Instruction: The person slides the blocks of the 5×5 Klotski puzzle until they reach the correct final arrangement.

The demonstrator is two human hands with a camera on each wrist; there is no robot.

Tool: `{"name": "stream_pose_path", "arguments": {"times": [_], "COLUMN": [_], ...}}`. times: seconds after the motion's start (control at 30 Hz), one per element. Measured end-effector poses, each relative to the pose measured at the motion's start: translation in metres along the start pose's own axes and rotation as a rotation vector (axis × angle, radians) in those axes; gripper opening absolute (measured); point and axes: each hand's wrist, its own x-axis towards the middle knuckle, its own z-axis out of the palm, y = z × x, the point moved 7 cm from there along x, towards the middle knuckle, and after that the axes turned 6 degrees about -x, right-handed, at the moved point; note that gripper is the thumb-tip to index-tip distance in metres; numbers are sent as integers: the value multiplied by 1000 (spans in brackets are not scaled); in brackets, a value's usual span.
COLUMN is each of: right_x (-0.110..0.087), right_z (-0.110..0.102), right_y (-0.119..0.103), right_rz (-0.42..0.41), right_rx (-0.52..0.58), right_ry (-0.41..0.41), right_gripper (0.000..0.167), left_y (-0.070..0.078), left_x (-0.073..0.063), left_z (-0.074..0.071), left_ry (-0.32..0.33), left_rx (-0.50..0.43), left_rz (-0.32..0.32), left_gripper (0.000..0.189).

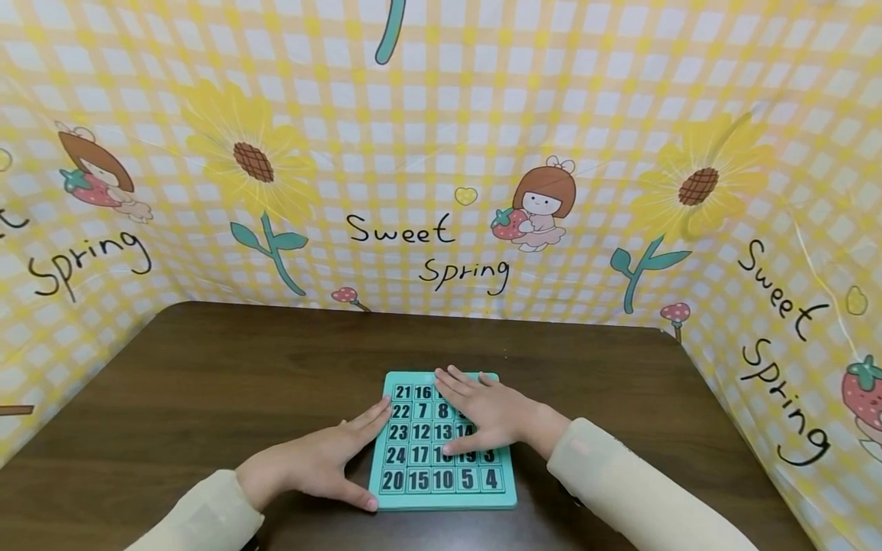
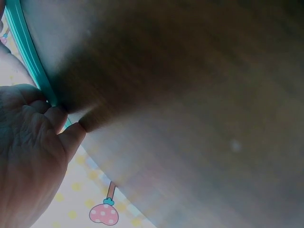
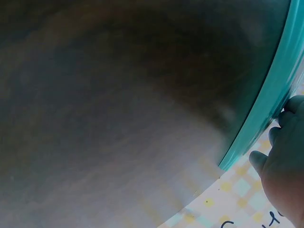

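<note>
A turquoise sliding number puzzle (image 1: 422, 433) lies flat on the brown table, its square tiles bearing black numbers. My left hand (image 1: 320, 463) touches the puzzle's left edge, fingertips near the upper part and thumb at the lower corner. Over the tiles on the right side rests my right hand (image 1: 492, 417), fingers spread and straight, hiding several upper-right numbers. The bottom row reads 20, 15, 10, 5, 4. In the left wrist view, the left hand's fingers (image 2: 71, 137) meet the frame's side. The right wrist view shows the right hand (image 3: 287, 156) above the puzzle's rim (image 3: 266, 99).
The dark brown wooden table (image 1: 227, 383) stretches around the puzzle on both sides and behind it. A yellow checkered cloth (image 1: 386, 153) with flowers, cartoon figures and "Sweet Spring" lettering hangs along the table's back and sides.
</note>
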Motion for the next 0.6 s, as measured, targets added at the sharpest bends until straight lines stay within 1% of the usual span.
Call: {"name": "stream_pose_path", "arguments": {"times": [0.17, 0.3, 0.43, 0.6], "right_x": [-9, -22, -37, -50], "right_z": [-2, -4, -4, 1], "right_y": [7, 18, 30, 36], "right_rz": [8, 20, 53, 80], "right_rx": [55, 55, 62, 71], "right_ry": [4, 23, 33, 18], "right_gripper": [95, 94, 95, 95], "left_y": [2, 4, 4, 2], "left_x": [1, -1, -3, -2], "left_z": [1, -1, -2, 0], "left_ry": [-5, -3, 1, 3], "left_rx": [-11, -14, -10, -10], "left_rz": [3, 9, 12, 11], "left_gripper": [121, 121, 121, 121]}}
